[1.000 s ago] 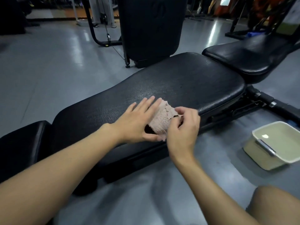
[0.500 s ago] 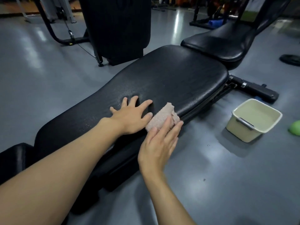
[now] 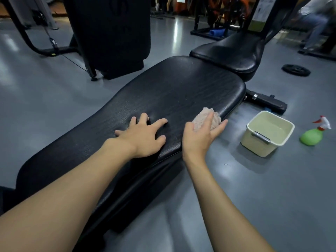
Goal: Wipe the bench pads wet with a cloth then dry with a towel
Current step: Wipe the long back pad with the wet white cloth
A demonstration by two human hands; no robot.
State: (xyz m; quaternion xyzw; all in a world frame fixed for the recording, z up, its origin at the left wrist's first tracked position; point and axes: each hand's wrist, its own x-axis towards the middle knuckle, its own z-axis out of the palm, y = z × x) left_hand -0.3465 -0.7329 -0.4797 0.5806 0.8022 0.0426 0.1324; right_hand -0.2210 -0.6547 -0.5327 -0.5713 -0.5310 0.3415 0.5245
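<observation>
A long black bench pad (image 3: 174,91) runs from lower left to upper right, with a smaller black seat pad (image 3: 231,51) beyond it. A crumpled pinkish cloth (image 3: 203,116) lies near the long pad's right edge. My right hand (image 3: 201,137) presses flat on the cloth with straight fingers. My left hand (image 3: 143,138) rests on the pad to the left of it, fingers spread and bent at the tips. No towel shows.
A cream tub (image 3: 267,132) with liquid stands on the grey floor right of the bench, with a green spray bottle (image 3: 312,135) beside it. A weight plate (image 3: 296,70) lies farther back. A black machine (image 3: 109,33) stands behind the bench. A person sits far right.
My right hand let go its pinch, laid flat on the cloth and slid it rightward along the pad edge. My left hand came off the cloth onto the bare pad.
</observation>
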